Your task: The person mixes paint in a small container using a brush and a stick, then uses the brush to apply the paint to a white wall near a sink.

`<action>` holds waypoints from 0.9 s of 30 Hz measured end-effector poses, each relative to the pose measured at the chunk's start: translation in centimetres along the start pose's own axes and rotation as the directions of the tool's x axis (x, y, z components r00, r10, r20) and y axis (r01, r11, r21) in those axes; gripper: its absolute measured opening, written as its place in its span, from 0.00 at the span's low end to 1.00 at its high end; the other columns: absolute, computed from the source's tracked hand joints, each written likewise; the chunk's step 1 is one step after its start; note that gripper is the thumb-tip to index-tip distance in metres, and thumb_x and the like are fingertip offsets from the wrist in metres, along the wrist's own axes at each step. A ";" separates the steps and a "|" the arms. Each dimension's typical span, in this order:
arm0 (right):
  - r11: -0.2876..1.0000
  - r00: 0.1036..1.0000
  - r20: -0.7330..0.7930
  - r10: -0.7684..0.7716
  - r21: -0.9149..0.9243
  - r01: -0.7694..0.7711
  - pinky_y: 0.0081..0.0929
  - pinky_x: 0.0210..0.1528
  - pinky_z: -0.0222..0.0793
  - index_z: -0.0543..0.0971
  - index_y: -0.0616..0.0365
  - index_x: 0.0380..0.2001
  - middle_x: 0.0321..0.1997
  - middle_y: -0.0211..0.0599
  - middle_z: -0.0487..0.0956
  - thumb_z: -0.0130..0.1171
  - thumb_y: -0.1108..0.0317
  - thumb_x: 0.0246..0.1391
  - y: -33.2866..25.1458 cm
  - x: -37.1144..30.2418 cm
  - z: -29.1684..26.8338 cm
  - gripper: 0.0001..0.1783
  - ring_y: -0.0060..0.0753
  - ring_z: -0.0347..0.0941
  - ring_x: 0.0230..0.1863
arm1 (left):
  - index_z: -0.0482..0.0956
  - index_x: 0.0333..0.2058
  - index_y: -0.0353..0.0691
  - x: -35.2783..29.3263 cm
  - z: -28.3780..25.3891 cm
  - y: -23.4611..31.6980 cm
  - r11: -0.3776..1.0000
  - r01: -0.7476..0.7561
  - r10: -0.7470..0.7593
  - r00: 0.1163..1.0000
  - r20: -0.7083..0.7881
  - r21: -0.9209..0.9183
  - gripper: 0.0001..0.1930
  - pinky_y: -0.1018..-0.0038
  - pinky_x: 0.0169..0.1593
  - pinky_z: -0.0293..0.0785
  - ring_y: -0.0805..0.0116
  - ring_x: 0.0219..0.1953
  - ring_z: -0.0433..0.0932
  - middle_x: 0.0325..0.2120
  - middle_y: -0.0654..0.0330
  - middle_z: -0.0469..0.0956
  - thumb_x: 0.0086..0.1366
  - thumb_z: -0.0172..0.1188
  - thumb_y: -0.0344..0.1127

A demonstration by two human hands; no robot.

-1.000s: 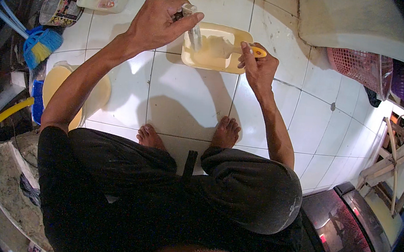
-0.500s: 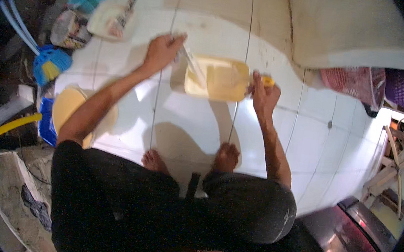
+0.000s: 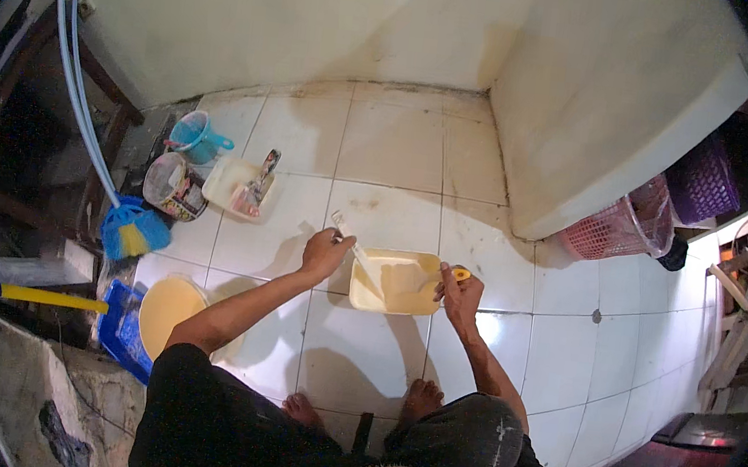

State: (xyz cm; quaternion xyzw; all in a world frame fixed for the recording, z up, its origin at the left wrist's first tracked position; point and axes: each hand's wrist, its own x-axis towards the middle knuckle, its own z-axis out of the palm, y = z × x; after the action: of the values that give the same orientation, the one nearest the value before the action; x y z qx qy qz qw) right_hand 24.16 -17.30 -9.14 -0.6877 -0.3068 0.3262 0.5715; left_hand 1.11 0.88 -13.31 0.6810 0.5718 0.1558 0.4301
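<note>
A shallow cream-yellow rectangular tray is in front of me, with smooth cream-coloured paste inside. My left hand is closed round a flat whitish stick, which slants down into the paste at the tray's left side. At the right rim, my right hand grips a tool with a yellow handle. That tool's other end reaches over the tray and is hard to make out against the paste. Whether the right fingers also touch the rim I cannot tell.
A round tub of cream-coloured material stands by my left forearm, beside a blue tray. Further left are a blue broom, a printed bucket, a turquoise dipper and a white tray. Pink and purple baskets sit right.
My view has tilted up, so more wall shows and everything sits lower in the picture. Both hands keep their holds. The stick remains in the tray.
</note>
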 end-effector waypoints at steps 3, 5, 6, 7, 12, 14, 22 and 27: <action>1.000 1.000 -0.001 0.006 0.026 -0.006 0.20 0.15 0.66 0.76 0.63 0.20 0.12 0.32 0.73 0.59 0.56 0.57 -0.2 -0.4 -0.4 0.21 0.19 0.68 0.12 | 0.78 0.38 0.30 -1.4 0.3 0.9 0.999 -0.004 0.002 1.000 0.022 0.050 0.27 0.62 0.43 0.72 0.53 0.39 0.79 0.34 0.46 0.80 0.53 0.59 0.53; 0.999 1.000 -0.030 0.008 0.038 -0.007 0.20 0.15 0.66 0.75 0.63 0.22 0.13 0.34 0.73 0.58 0.59 0.58 0.0 -0.5 -0.8 0.19 0.22 0.68 0.12 | 0.78 0.37 0.30 -1.4 0.1 0.6 0.990 -0.079 0.072 0.996 0.061 0.113 0.28 0.62 0.43 0.73 0.54 0.39 0.79 0.33 0.45 0.80 0.53 0.58 0.55; 0.999 1.000 -0.030 0.003 0.042 -0.002 0.20 0.15 0.66 0.75 0.64 0.22 0.13 0.33 0.73 0.59 0.59 0.58 0.3 -0.3 -1.2 0.18 0.21 0.68 0.13 | 0.78 0.37 0.31 -1.4 -0.4 1.4 0.978 0.035 -0.089 0.962 0.260 0.206 0.28 0.63 0.43 0.73 0.54 0.40 0.79 0.34 0.44 0.79 0.53 0.57 0.55; 0.999 1.000 -0.025 0.004 0.046 -0.003 0.20 0.15 0.66 0.75 0.64 0.22 0.13 0.33 0.73 0.59 0.59 0.57 0.6 -0.4 -1.4 0.18 0.21 0.68 0.13 | 0.78 0.36 0.31 -1.5 -0.7 1.6 0.937 0.130 -0.267 0.865 0.426 0.324 0.28 0.63 0.44 0.74 0.54 0.40 0.79 0.34 0.44 0.79 0.53 0.56 0.56; 0.998 1.000 0.001 0.019 0.053 -0.019 0.20 0.15 0.66 0.76 0.62 0.21 0.14 0.33 0.74 0.60 0.59 0.57 0.6 -0.2 -0.9 0.18 0.20 0.68 0.13 | 0.76 0.33 0.31 -0.8 0.5 -3.1 0.914 -0.338 0.088 0.706 0.703 0.224 0.16 0.62 0.32 0.76 0.55 0.30 0.80 0.30 0.47 0.78 0.54 0.57 0.41; 0.999 1.000 -0.014 0.022 0.024 -0.022 0.21 0.15 0.66 0.76 0.62 0.21 0.14 0.33 0.74 0.60 0.59 0.57 0.4 -0.3 -1.1 0.18 0.21 0.68 0.13 | 0.75 0.30 0.35 -0.3 1.5 -4.8 0.713 -0.649 0.293 0.620 0.728 0.265 0.16 0.58 0.39 0.74 0.49 0.35 0.79 0.29 0.47 0.78 0.43 0.66 0.36; 0.998 0.998 -0.026 0.056 0.008 -0.056 0.22 0.15 0.67 0.75 0.63 0.20 0.13 0.34 0.74 0.60 0.57 0.56 0.5 -0.5 -1.5 0.20 0.22 0.69 0.13 | 0.77 0.38 0.32 -1.8 2.6 -3.9 0.967 -0.185 0.032 0.772 0.635 0.177 0.14 0.64 0.34 0.78 0.55 0.31 0.80 0.30 0.50 0.77 0.54 0.60 0.33; 0.995 0.998 -0.026 0.058 -0.082 -0.060 0.22 0.15 0.67 0.75 0.63 0.20 0.13 0.33 0.73 0.59 0.57 0.57 0.7 -0.7 -1.6 0.20 0.22 0.69 0.13 | 0.76 0.35 0.31 -3.4 2.7 -4.2 0.738 -0.592 0.288 0.710 0.642 0.324 0.14 0.67 0.25 0.77 0.60 0.23 0.81 0.27 0.51 0.77 0.57 0.57 0.39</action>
State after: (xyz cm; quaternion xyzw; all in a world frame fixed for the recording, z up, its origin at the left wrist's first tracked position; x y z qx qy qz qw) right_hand 25.00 -18.90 -9.51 -0.7233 -0.2930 0.3218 0.5361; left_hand -0.74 -3.39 -17.14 0.9038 0.2547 -0.1024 0.3282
